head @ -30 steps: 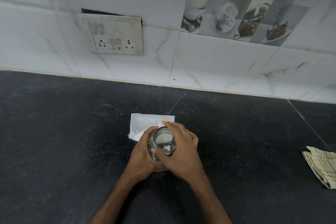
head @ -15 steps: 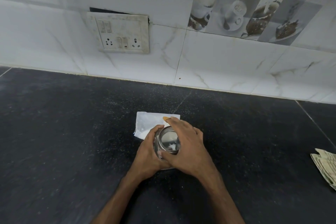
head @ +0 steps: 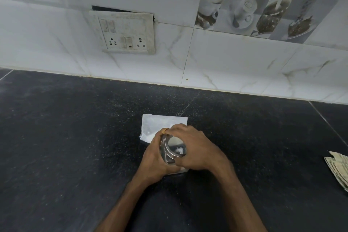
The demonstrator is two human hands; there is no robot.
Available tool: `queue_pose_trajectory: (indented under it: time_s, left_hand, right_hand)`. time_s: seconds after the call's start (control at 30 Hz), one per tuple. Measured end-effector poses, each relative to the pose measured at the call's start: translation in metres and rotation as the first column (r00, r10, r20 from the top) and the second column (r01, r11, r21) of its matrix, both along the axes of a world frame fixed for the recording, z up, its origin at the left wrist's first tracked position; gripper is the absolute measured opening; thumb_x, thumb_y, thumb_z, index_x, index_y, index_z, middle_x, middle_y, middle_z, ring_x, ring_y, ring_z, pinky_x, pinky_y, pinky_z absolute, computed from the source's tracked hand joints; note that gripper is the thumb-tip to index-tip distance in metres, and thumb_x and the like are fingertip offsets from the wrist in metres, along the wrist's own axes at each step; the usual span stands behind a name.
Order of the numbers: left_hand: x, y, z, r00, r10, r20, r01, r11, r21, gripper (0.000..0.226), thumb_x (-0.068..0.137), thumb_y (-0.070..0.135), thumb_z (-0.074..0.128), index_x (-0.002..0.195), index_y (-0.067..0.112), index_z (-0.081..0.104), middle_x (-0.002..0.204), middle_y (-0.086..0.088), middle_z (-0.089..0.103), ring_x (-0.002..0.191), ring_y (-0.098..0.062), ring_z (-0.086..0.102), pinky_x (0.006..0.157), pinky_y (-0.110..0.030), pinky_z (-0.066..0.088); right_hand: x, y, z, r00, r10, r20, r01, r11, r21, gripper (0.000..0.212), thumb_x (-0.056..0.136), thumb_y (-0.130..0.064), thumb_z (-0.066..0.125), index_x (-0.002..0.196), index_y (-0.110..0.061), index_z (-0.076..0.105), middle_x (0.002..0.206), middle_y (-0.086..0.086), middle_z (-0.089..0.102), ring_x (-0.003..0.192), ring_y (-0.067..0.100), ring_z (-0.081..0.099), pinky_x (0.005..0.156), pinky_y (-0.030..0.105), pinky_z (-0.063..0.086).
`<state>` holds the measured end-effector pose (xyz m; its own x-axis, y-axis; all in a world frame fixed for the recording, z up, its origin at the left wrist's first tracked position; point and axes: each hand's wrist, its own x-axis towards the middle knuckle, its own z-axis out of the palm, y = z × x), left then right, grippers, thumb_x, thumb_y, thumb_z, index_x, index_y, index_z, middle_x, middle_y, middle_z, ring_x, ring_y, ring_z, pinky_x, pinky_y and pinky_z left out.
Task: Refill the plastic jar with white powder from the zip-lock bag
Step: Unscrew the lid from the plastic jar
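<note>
1. The metal lid (head: 174, 148) of the plastic jar (head: 181, 170) now sits tilted and shows its left rim; before, it looked flat.
2. The right hand (head: 194, 147) has turned on the lid. Its fingers, stretched over the far edge before, are now curled.
3. The view has shifted left since 1 second ago, so the folded cloth (head: 339, 167) is cut by the right edge.

Lower centre: the clear plastic jar (head: 164, 153) is largely covered by the left hand (head: 156, 158) and right hand (head: 195, 149) wrapped round it; fill level indeterminable. Whether its silver lid (head: 175, 147) is seated or loose cannot be told. White zip-lock bag (head: 160, 124): near edge hidden behind the hands. Striped folded cloth (head: 339, 167): cut by the right edge. Forearms cut by the bottom edge.
</note>
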<state>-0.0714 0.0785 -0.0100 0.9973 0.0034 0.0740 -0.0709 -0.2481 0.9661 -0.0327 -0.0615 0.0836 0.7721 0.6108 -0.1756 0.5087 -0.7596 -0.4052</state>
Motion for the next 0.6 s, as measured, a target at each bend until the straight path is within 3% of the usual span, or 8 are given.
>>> queue_pose_trajectory:
  time_s: [0.1,0.2,0.27,0.33,0.4,0.47,0.53,0.6]
  left_hand:
    - [-0.001,0.000,0.002,1.000,-0.007,-0.018,0.007,1.000,0.025,0.096,0.043,0.026,0.093,0.120,0.048,0.041,0.114,0.019,0.064,0.106,0.000,0.063,0.088,-0.017,0.052]
    - [0.000,0.001,0.002,0.999,-0.002,-0.038,0.004,0.999,0.033,0.100,0.044,0.025,0.094,0.128,0.035,0.042,0.119,0.013,0.065,0.109,-0.001,0.063,0.094,-0.029,0.055]
    - [0.000,0.002,0.000,0.999,-0.007,-0.044,0.009,1.000,0.025,0.104,0.045,0.022,0.094,0.133,0.034,0.040,0.125,0.013,0.062,0.114,-0.001,0.060,0.096,-0.030,0.053]
    - [0.001,0.002,-0.002,0.999,-0.003,-0.042,0.005,0.999,0.035,0.107,0.044,0.022,0.095,0.135,0.034,0.038,0.129,0.012,0.059,0.118,-0.004,0.058,0.098,-0.033,0.051]
    - [0.001,0.002,-0.005,0.999,0.001,-0.038,0.000,0.999,0.041,0.108,0.043,0.023,0.095,0.134,0.034,0.038,0.129,0.013,0.058,0.118,-0.005,0.058,0.100,-0.034,0.051]
    - [0.002,0.001,-0.005,0.999,-0.001,-0.037,0.002,0.999,0.044,0.109,0.042,0.024,0.096,0.133,0.035,0.038,0.127,0.015,0.059,0.118,-0.003,0.058,0.101,-0.031,0.050]
    - [0.002,0.001,-0.005,0.999,0.001,-0.044,0.001,0.999,0.050,0.108,0.041,0.025,0.097,0.132,0.038,0.038,0.125,0.019,0.059,0.117,0.000,0.057,0.101,-0.028,0.049]
    - [0.002,0.001,-0.006,0.999,0.003,-0.047,0.000,0.999,0.049,0.108,0.040,0.026,0.096,0.131,0.039,0.039,0.124,0.022,0.058,0.116,0.001,0.057,0.102,-0.026,0.048]
  right_hand:
    - [0.013,0.006,0.010,0.994,0.109,0.024,-0.105,0.986,-0.127,0.076,0.071,-0.027,0.074,0.140,-0.035,0.044,0.131,-0.006,0.049,0.119,0.017,0.046,0.100,0.042,0.043]
    - [0.015,0.006,0.018,0.982,0.161,0.094,-0.149,0.981,-0.128,0.072,0.071,-0.031,0.074,0.138,-0.038,0.046,0.124,-0.005,0.048,0.111,0.017,0.046,0.093,0.040,0.047]
    - [0.013,-0.004,0.022,0.980,0.103,0.169,-0.097,0.994,-0.040,0.070,0.070,-0.037,0.073,0.136,-0.042,0.048,0.126,-0.009,0.043,0.110,0.015,0.044,0.093,0.034,0.044]
    - [0.008,-0.021,0.021,0.976,-0.069,0.204,0.034,0.985,0.169,0.070,0.066,-0.034,0.076,0.130,-0.044,0.050,0.125,-0.015,0.040,0.111,0.008,0.045,0.093,0.026,0.043]
    - [0.001,-0.040,0.008,0.946,-0.280,0.164,0.181,0.874,0.451,0.065,0.063,-0.026,0.083,0.120,-0.038,0.054,0.123,-0.016,0.042,0.112,0.002,0.049,0.092,0.017,0.044]
    - [-0.004,-0.059,-0.018,0.889,-0.452,0.069,0.307,0.702,0.643,0.066,0.062,-0.023,0.089,0.117,-0.028,0.052,0.123,-0.012,0.050,0.113,0.005,0.055,0.094,0.018,0.046]
    - [-0.010,-0.074,-0.047,0.853,-0.513,-0.094,0.420,0.568,0.708,0.071,0.065,-0.023,0.089,0.124,-0.029,0.050,0.126,-0.012,0.054,0.115,0.005,0.057,0.097,0.019,0.047]
    - [-0.016,-0.084,-0.071,0.838,-0.528,-0.138,0.456,0.539,0.708,0.066,0.066,-0.031,0.084,0.125,-0.035,0.054,0.127,-0.012,0.055,0.118,0.003,0.055,0.097,0.018,0.047]
